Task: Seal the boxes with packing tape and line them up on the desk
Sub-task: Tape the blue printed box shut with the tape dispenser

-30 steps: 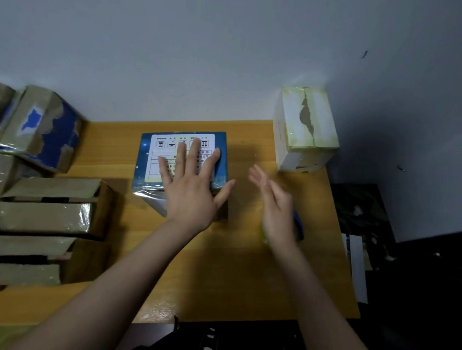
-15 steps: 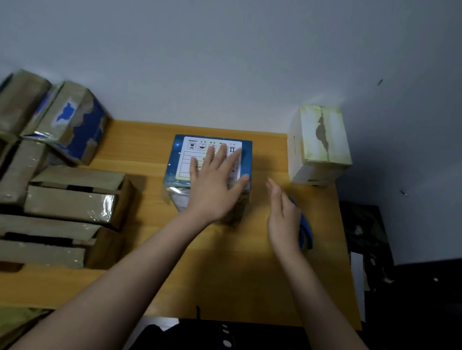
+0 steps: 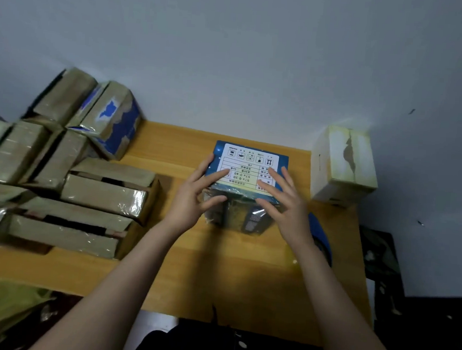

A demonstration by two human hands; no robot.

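On the tabletop, left grip and right grip lie flat-fingered, unclenched, on the blue box; film-wrapped, likely light, stiff, slick. Hold by opposite side faces.

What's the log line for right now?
left hand: touches blue labelled box | right hand: touches it too | box: on wooden desk

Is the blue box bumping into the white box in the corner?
Apart. The head view shows a strip of bare desk between the blue box and the white box.
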